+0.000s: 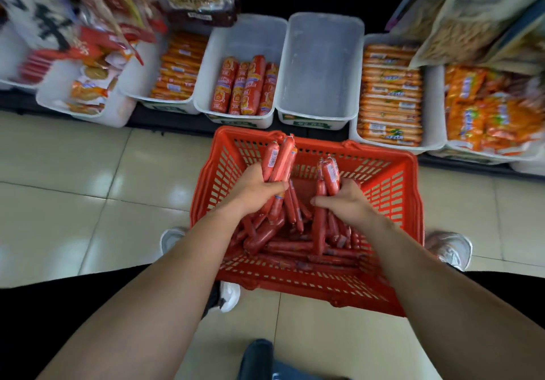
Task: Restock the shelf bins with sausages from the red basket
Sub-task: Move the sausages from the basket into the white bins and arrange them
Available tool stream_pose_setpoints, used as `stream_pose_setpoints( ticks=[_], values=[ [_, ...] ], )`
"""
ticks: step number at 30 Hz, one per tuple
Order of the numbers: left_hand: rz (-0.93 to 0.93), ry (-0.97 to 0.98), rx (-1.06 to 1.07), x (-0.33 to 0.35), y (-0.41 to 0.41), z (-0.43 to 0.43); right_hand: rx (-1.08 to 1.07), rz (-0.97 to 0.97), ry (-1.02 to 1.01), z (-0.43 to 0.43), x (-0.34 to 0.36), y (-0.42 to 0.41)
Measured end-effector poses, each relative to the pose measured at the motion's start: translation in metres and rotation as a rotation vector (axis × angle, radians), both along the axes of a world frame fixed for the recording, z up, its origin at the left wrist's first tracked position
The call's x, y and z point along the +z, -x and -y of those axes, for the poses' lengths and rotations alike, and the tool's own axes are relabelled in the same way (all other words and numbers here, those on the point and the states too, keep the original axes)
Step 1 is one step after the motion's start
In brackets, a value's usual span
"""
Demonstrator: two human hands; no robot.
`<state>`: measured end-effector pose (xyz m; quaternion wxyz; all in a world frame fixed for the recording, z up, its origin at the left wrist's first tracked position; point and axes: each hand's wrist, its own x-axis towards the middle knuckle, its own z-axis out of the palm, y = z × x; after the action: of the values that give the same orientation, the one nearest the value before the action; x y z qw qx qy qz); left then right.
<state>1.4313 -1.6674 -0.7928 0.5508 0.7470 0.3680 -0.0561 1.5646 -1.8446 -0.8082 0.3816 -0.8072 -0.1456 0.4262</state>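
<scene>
Head | red basket (pixel 389 185) on tiled floor (pixel 88 188), before shelf bins (pixel 318 69) | left grip (pixel 253 190), right grip (pixel 348 205) clutching sausages (pixel 281 158)

Glossy beige floor tiles (pixel 59 173), white shoe (pixel 451 248), hanging snack bags (pixel 460 16), biscuit packets (pixel 88 90)

The basket (pixel 392 190) is red plastic, moulded as an open lattice, with a slight sheen. The sausages (pixel 295 245) have smooth, glossy red film casings. The bins (pixel 320 64) are whitish plastic, matt and faintly translucent. The packets (pixel 389 99) in some bins are shiny printed film. The floor (pixel 88 179) is cream tile, polished and reflecting light.
</scene>
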Motion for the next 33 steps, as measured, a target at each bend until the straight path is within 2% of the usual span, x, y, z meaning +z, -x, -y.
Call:
stream_pose_setpoints(
  ticks=[6, 11, 14, 19, 23, 28, 33],
  values=[
    [-0.001, -0.087, -0.061, 0.065, -0.009, 0.002, -0.042, 0.08, -0.089, 0.001, 0.066, -0.013],
    [-0.003, -0.201, -0.099, 0.126, -0.031, -0.026, -0.069, 0.151, -0.091, -0.021, 0.13, -0.046],
    [0.004, -0.236, -0.152, 0.153, -0.043, -0.046, -0.093, 0.215, -0.098, -0.042, 0.144, -0.071],
    [0.016, -0.262, -0.092, 0.142, -0.066, -0.08, -0.049, 0.276, -0.053, -0.084, 0.137, -0.118],
    [0.069, -0.249, 0.0, 0.122, -0.094, -0.105, -0.026, 0.409, -0.008, -0.131, 0.118, -0.161],
    [0.08, -0.282, 0.038, 0.104, -0.115, -0.149, 0.232, 0.598, 0.074, -0.18, 0.079, -0.187],
    [0.072, -0.295, 0.089, 0.075, -0.119, -0.175, 0.654, 0.664, 0.362, -0.194, 0.007, -0.19]
  ],
)
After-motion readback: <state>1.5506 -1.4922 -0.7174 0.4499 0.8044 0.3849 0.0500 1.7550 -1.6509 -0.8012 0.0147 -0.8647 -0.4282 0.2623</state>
